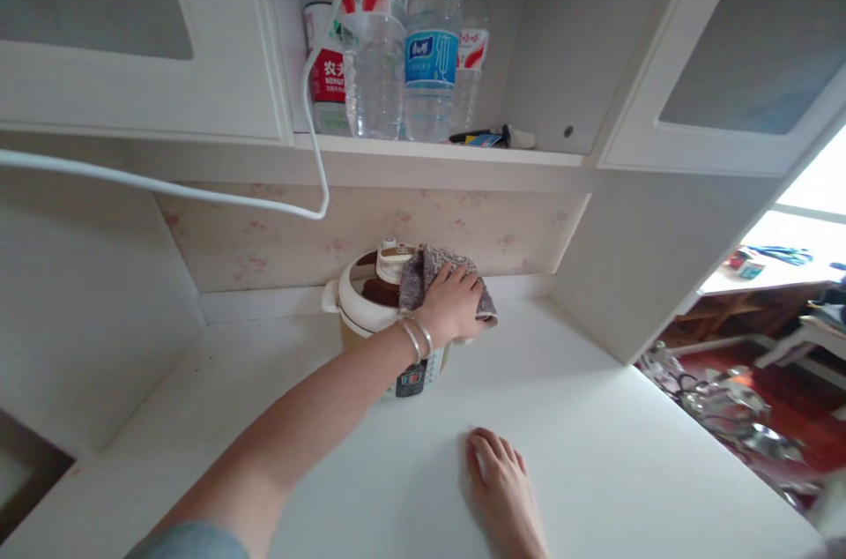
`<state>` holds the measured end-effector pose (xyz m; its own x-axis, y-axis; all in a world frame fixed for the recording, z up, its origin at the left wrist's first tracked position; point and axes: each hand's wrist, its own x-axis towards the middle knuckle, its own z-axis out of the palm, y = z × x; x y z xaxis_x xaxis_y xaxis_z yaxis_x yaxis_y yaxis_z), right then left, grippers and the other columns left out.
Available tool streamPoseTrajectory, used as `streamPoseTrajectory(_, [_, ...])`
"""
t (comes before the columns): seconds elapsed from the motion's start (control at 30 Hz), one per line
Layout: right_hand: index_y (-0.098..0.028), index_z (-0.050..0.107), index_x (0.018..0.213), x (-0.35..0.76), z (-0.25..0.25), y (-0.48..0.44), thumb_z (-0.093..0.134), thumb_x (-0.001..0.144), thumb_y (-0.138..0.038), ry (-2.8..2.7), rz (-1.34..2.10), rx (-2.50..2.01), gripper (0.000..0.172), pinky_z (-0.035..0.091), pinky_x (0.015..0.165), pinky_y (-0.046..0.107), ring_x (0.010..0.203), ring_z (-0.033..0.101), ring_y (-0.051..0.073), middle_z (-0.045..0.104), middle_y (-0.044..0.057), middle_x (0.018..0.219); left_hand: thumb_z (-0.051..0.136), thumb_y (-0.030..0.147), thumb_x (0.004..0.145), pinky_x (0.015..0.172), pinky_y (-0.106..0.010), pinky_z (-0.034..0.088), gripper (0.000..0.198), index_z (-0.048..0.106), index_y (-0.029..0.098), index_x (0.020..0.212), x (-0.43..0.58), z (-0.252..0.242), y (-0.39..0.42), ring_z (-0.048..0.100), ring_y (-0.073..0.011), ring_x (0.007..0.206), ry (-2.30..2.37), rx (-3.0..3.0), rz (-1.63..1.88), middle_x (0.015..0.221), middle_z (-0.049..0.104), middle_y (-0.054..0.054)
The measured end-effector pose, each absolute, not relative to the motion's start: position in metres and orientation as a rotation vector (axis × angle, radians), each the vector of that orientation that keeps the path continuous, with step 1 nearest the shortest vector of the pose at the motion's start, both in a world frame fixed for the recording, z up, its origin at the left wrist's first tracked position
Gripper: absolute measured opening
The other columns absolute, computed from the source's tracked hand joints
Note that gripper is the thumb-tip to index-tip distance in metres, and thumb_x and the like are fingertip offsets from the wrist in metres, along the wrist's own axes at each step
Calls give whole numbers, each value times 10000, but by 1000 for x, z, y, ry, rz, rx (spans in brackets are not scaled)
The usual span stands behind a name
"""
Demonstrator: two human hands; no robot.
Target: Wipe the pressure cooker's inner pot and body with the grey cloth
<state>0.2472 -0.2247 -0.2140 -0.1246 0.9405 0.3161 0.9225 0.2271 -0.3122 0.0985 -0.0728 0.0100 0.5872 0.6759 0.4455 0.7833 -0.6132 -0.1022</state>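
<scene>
A white and brown electric pressure cooker (371,318) stands on the white counter (595,453) near the back wall, its lid closed. My left hand (452,303), with two bangles at the wrist, presses a grey-brown patterned cloth (413,279) against the right side of the cooker's lid. The palm and the hand's underside are hidden, and my forearm covers part of the cooker's front and control panel (411,379). Lower in the view, my right hand (499,471) rests on the counter with its fingers curled in and nothing visible in them.
Above the counter, an open cabinet shelf (555,159) holds several clear plastic bottles (429,83) and small items. A white cable (231,201) hangs across the left, in front of the cabinet. A side panel (627,259) bounds the right; pots (720,400) stand beyond it.
</scene>
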Motion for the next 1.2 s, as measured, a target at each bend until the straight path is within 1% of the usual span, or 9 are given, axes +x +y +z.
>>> streamPoseTrajectory(0.17, [-295, 647, 1012, 247, -211, -225, 393, 945, -319, -2033, 151, -1757, 264, 411, 906, 328, 1036, 581, 181, 647, 0, 1130, 487, 553, 764, 1066, -541, 171, 565, 655, 148, 1119, 121, 28, -7, 422, -327, 1234, -1531, -2567, -370, 1245, 595, -157])
streamPoseTrajectory(0.3, [-303, 661, 961, 248, -208, -224, 387, 941, -317, -2014, 150, -1758, 275, 425, 885, 313, 1000, 599, 171, 660, -6, 1100, 506, 508, 757, 1054, -534, 194, 516, 677, 147, 1085, 121, 32, 2, 455, -332, 1207, -1622, -2557, -400, 1218, 612, -165])
streamPoseTrajectory(0.4, [-302, 669, 953, 250, -208, -224, 388, 934, -321, -2020, 141, -1745, 282, 439, 871, 318, 988, 609, 178, 668, 3, 1086, 535, 527, 747, 1051, -540, 214, 547, 670, 116, 1081, 117, 24, -25, 490, -341, 1154, -1470, -2544, -495, 1164, 629, -189])
streamPoseTrajectory(0.5, [-291, 672, 964, 251, -211, -223, 387, 936, -330, -2021, 139, -1720, 289, 445, 876, 323, 1001, 608, 184, 665, 16, 1096, 516, 526, 789, 1079, -562, 180, 564, 609, 132, 1183, 106, 10, -72, 421, -344, 1234, -1250, -2459, -593, 1260, 577, -186])
streamPoseTrajectory(0.67, [-280, 667, 1005, 251, -222, -223, 393, 935, -329, -2028, 115, -1691, 287, 448, 882, 336, 1013, 600, 194, 655, 33, 1123, 535, 285, 826, 1147, -526, 124, 484, 512, 198, 1302, 66, -12, -150, 265, -268, 1383, -1065, -2438, -504, 1446, 434, -92])
streamPoseTrajectory(0.8, [-272, 646, 1024, 253, -226, -223, 387, 945, -345, -2051, 135, -1670, 281, 433, 899, 356, 1032, 582, 205, 640, 38, 1138, 521, 247, 833, 1165, -527, 118, 505, 475, 228, 1336, 16, -29, -180, 247, -247, 1405, -1100, -2461, -524, 1482, 389, -47])
streamPoseTrajectory(1.0, [-292, 628, 1024, 253, -226, -222, 407, 944, -337, -2059, 144, -1678, 239, 411, 919, 372, 1058, 565, 204, 632, 14, 1133, 535, 258, 818, 1156, -446, 248, 558, 432, 181, 1361, -50, -38, -164, 248, -254, 1410, -1330, -2328, -953, 1477, 390, -81])
streamPoseTrajectory(1.13, [-293, 633, 1012, 251, -224, -221, 397, 946, -337, -2055, 137, -1682, 249, 415, 904, 364, 1040, 570, 203, 631, 22, 1133, 448, 286, 873, 1087, -403, 356, 487, 439, 198, 1352, -67, -17, -112, 462, -234, 1280, -1715, -2097, -1406, 1393, 496, -83])
streamPoseTrajectory(1.2, [-293, 632, 1007, 250, -222, -222, 382, 950, -336, -2052, 145, -1703, 260, 411, 901, 373, 1038, 568, 209, 632, 25, 1132, 437, 305, 874, 1039, -399, 395, 428, 524, 168, 1270, -70, -1, -79, 545, -247, 1182, -1833, -2058, -1557, 1276, 593, -99])
